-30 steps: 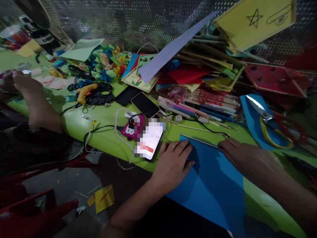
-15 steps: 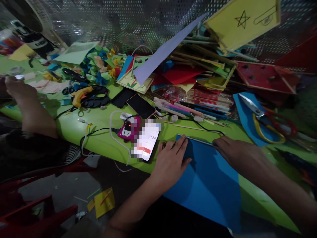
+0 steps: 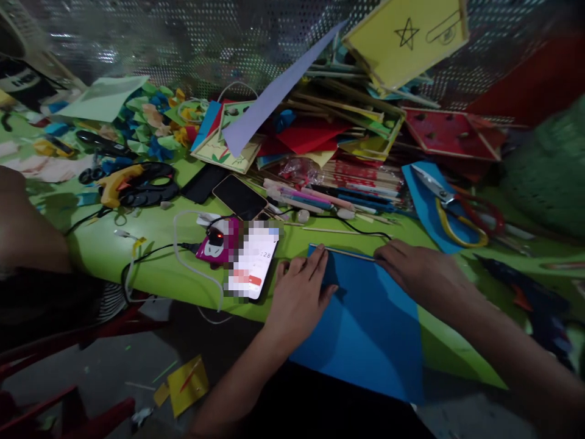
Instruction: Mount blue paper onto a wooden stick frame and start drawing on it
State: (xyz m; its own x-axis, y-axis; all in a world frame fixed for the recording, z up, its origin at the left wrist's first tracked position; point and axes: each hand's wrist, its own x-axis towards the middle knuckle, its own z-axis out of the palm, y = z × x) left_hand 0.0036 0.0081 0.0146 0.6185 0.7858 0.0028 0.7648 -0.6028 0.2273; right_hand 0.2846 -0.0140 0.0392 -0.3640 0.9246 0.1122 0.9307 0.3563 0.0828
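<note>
A sheet of blue paper [image 3: 370, 323] lies at the table's near edge, with a thin wooden stick [image 3: 351, 252] along its far edge. My left hand [image 3: 299, 291] rests flat on the sheet's left side, fingers stretched out and the fingertips on the stick's left end; its thumb is apart. At the other end, the fingers of my right hand [image 3: 409, 265] are closed on the stick, hiding its tip. A lit phone [image 3: 256, 262] lies just left of my left hand.
Scissors [image 3: 441, 198] lie on blue paper at the right, beyond a dark glue gun [image 3: 525, 299]. Pens [image 3: 315, 198] and a purple power adapter [image 3: 217, 247] lie ahead and left. A yellow glue gun [image 3: 114, 183] is near another person's arm [image 3: 27, 225].
The view has swung to the right, so things appear farther left and more of the dark glue gun shows. Both hands stay on the stick and paper.
</note>
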